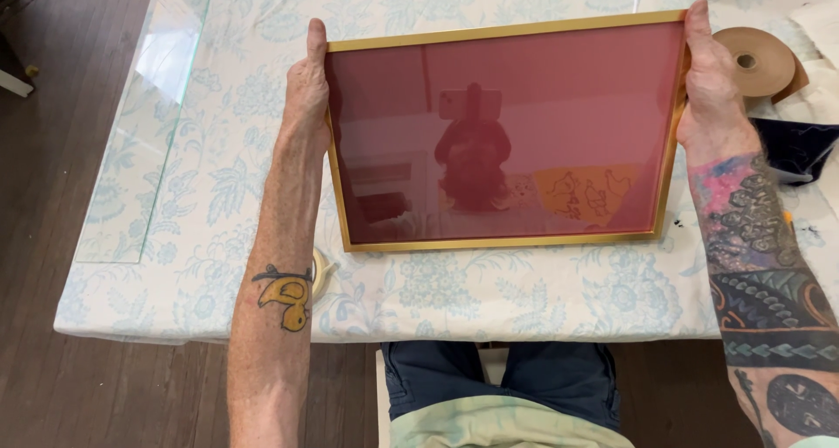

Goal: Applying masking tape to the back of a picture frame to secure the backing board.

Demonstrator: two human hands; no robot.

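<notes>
You have the frame (505, 133) gripped by its two short sides, your left hand (308, 85) clasped on the left edge and your right hand (710, 90) on the right, fingers running up along the gold moulding. Holding it by the edges keeps your skin off the glazed red face, which is glossy enough to mirror the room. It sits over the middle of the table (210, 194), its lower edge low against or just above the floral cloth; I can't tell whether it touches. The loose glass sheet (149, 107) lies flat well off to your left, near the table edge, out of the way of your arms. The roll of brown tape (762, 61) lies just behind your right hand, close enough to reach, and a smaller tape roll (322, 271) peeks out beside your left forearm.
</notes>
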